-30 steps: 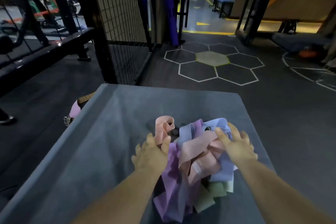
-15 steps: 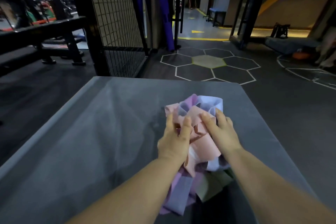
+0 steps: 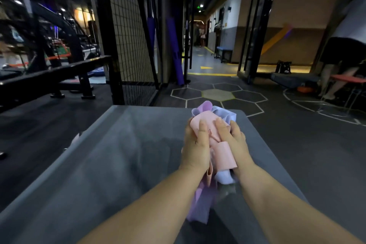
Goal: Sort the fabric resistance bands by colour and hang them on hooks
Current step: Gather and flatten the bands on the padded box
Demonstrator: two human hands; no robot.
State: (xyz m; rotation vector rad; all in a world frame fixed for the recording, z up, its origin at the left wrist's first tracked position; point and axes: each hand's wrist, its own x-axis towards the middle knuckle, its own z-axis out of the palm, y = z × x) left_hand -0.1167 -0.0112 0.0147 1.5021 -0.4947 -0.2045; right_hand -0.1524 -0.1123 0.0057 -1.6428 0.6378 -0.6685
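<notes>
A bundle of fabric resistance bands (image 3: 221, 154), pink, purple and pale blue, is squeezed between both my hands above the grey padded platform (image 3: 122, 154). My left hand (image 3: 195, 144) grips the bundle's left side, fingers curled over a pink band. My right hand (image 3: 236, 140) grips the right side against the pale blue loops (image 3: 225, 115). Purple band ends (image 3: 200, 206) hang down below my wrists. No hooks are in view.
A black wire-mesh cage panel (image 3: 130, 45) stands just beyond the platform's far left corner. A black gym bench (image 3: 49, 77) lies to the left. Hexagon floor markings (image 3: 217, 95) lie ahead. A person (image 3: 342, 49) stands at the far right by a red stool.
Both hands closed in on the band pile, gathered it into one bundle and lifted it off the platform. The view has tilted upward toward the corridor.
</notes>
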